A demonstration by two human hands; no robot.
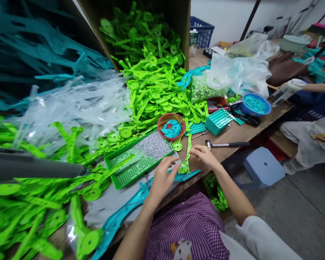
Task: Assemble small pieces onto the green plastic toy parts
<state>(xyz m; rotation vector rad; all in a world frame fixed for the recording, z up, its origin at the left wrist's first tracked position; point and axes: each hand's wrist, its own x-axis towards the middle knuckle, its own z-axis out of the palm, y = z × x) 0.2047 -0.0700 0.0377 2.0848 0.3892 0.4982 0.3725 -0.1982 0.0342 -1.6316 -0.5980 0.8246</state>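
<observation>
Held open just above the near edge of the green tray, with thumb and fingers apart and apparently without a load: the left hand. Drawn together at the slim upper stretch of a green plastic part: the fingertips of the right hand, at least touching, though impossible to tell whether pinching the part or something small against it. Lying between the two hands, near the bench edge, with round end toward the apron: that same part.

Probably light and fairly stiff, with a little spring along the narrow arm; smooth, perhaps slippery, and likelier to bend or snap at the thin stretch than at the disc. Best steadied by the broad round end, with only a light pinch on the arm.

Close by, in the perforated green tray: small silvery pieces. Just beyond, in a red basket: flat teal pieces. To the right, on the brown bench: a hammer and a stack of teal trays. Farther out: a heap of green parts, a blue bowl and a co-worker's forearm.
</observation>
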